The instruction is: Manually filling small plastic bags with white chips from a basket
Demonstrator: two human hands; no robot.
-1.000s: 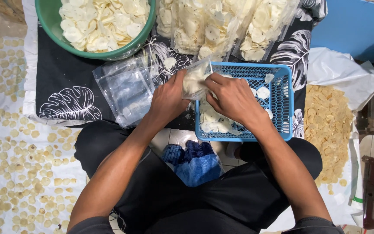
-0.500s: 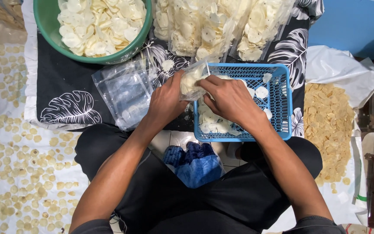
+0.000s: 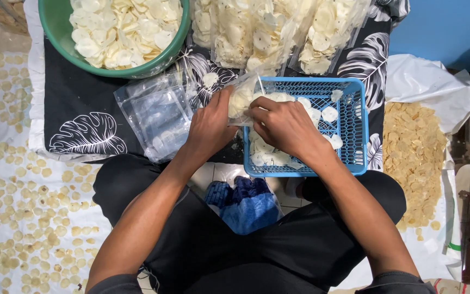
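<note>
Just above the frame's centre, the left hand (image 3: 209, 126) is closed around a small clear bag (image 3: 241, 98) of pale round chips (image 3: 270, 158), held at the left rim of the blue basket (image 3: 354, 130), while the right hand (image 3: 284, 124), fingers curled, pushes chips into its mouth; the filling step looks underway, and the bag's mouth must stay wide for more. Around them lie a leaf-print black cloth (image 3: 82, 114), a green bowl (image 3: 55, 27), empty bags (image 3: 156, 114), filled bags (image 3: 257, 32) and chips drying on sheets.

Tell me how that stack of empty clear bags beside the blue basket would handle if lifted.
The empty clear bags look thin and creased, so probably floppy and very light. Their glossy film suggests they would slide apart. The left hand and right hand hold a small filled bag, which bulges unevenly.
</note>
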